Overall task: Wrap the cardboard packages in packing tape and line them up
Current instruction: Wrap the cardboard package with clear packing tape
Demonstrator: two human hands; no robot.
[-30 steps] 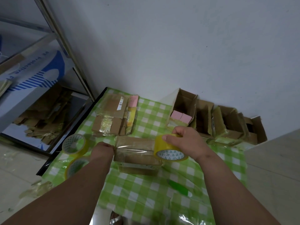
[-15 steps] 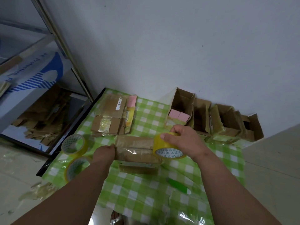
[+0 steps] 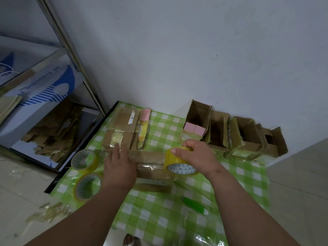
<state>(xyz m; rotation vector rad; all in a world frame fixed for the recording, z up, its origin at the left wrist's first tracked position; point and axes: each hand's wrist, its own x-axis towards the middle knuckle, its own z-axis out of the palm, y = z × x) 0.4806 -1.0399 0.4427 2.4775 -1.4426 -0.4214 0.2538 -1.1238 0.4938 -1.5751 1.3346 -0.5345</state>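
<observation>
While my left hand (image 3: 119,167) lies flat and open on the package (image 3: 150,167), my right hand (image 3: 197,157) grips the tape roll (image 3: 179,165).

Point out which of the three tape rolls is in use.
The yellow packing-tape roll gripped by the right hand against the cardboard package; the other two rolls lie untouched at left.

On the white-and-blue carton (image 3: 44,89) on the metal shelf, sideways blue lettering reads roughly "PE Protective F…", cut off. The white label (image 3: 131,117) on the flattened brown cardboard package carries print too small to read.
</observation>
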